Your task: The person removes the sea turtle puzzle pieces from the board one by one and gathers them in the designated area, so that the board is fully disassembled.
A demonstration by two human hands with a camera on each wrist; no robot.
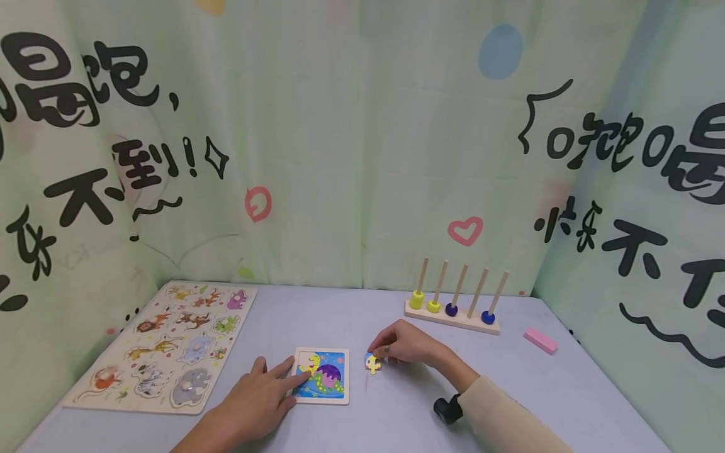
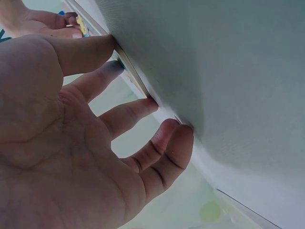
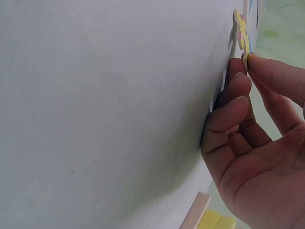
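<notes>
One piece (image 1: 372, 364), likely light, stiff and best taken by its thin edges, is near the right side of the puzzle (image 1: 347, 379), pinched in the fingers of the right hand (image 1: 406, 343), while the left hand (image 1: 256, 395) touches the puzzle with loosely extended fingers.

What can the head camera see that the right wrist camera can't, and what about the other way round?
Only the head view shows the animal board, the pink block and the left grip. Only the right wrist view shows the palm side of the right grip. Both show the right grip pinching a puzzle piece at the pale tabletop.
</notes>
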